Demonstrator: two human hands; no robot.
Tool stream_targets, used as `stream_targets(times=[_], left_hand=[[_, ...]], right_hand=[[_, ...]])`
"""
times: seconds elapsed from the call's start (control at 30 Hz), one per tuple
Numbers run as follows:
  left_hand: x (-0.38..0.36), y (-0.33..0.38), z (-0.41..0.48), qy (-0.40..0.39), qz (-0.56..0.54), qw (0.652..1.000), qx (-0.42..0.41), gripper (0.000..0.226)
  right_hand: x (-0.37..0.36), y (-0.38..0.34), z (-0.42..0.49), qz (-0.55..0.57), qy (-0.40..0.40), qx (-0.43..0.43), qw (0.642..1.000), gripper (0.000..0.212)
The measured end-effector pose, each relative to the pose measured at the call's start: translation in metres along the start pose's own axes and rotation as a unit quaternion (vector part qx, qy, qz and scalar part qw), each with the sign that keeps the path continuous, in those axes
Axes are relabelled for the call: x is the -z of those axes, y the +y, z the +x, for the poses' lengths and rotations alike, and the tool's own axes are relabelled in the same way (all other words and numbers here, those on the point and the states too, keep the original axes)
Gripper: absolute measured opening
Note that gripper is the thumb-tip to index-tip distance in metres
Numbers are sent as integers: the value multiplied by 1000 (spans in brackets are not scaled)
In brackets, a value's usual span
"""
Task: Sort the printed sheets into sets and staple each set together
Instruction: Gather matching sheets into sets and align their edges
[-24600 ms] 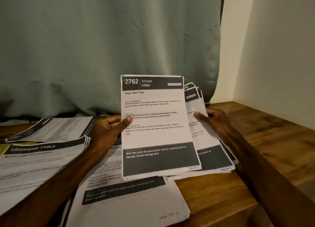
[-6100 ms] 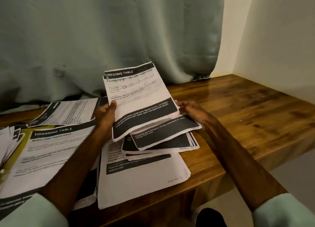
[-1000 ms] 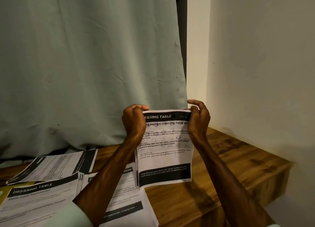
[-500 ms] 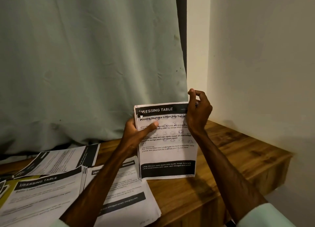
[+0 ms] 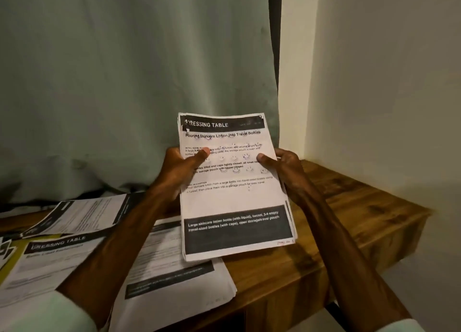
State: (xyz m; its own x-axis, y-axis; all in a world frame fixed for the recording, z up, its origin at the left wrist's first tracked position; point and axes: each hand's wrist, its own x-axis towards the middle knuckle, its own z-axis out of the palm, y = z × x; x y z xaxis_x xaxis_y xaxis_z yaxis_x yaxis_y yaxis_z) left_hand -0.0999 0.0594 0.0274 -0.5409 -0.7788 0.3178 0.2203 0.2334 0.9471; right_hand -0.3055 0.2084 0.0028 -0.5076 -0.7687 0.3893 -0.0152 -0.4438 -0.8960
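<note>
I hold a squared-up set of printed sheets [image 5: 232, 197] headed "DRESSING TABLE" upright above the wooden table [image 5: 349, 222]. My left hand [image 5: 183, 167] grips its left edge, thumb on the front page. My right hand [image 5: 282, 165] grips the right edge, thumb on the page as well. The top corners of the set look crumpled. Below it lies another stack of sheets [image 5: 174, 269] flat on the table. More sheets [image 5: 50, 259] with the same heading lie at the left. No stapler is in view.
A further spread of sheets [image 5: 79, 214] lies at the back left by the grey-green curtain [image 5: 124, 82]. A cream wall [image 5: 386, 82] closes the right side. The table's right end [image 5: 421, 214] and front edge are near the held set.
Both hands slid down from the top corners of the set to its side edges, and the set dropped lower toward the table.
</note>
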Motion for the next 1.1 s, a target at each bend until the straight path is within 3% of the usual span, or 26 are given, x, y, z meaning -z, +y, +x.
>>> stream_targets(times=[0.23, 0.63, 0.7, 0.77, 0.83, 0.9, 0.93, 0.97, 1.03, 1.1], left_hand=[[41, -61, -17, 12, 88, 992, 85, 37], [59, -114, -36, 9, 112, 984, 138, 24], [56, -128, -37, 28, 115, 988, 96, 20], [52, -134, -41, 92, 189, 977, 19, 42], [51, -137, -42, 180, 341, 916, -109, 82], [48, -133, -42, 193, 420, 855, -235, 87], [43, -131, -42, 163, 408, 860, -260, 77], [36, -128, -42, 123, 367, 890, -240, 66], [19, -116, -41, 46, 236, 965, -106, 53], [7, -104, -34, -3, 110, 993, 45, 55]], right_hand=[[-15, 65, -20, -31, -30, -124, 991, 30], [-35, 110, -20, -64, -19, -179, 982, 25], [-35, 122, -22, -79, -8, -175, 981, 26], [-36, 132, -24, -91, 0, -176, 980, 23], [-36, 137, -26, -122, 19, -157, 980, 13], [-39, 141, -29, -180, 24, -99, 978, 9], [-40, 145, -30, -225, 21, -56, 973, 8], [-40, 149, -32, -271, 17, -14, 962, 10], [-41, 158, -34, -343, 3, 72, 937, 22], [-41, 162, -36, -397, -18, 136, 908, 32]])
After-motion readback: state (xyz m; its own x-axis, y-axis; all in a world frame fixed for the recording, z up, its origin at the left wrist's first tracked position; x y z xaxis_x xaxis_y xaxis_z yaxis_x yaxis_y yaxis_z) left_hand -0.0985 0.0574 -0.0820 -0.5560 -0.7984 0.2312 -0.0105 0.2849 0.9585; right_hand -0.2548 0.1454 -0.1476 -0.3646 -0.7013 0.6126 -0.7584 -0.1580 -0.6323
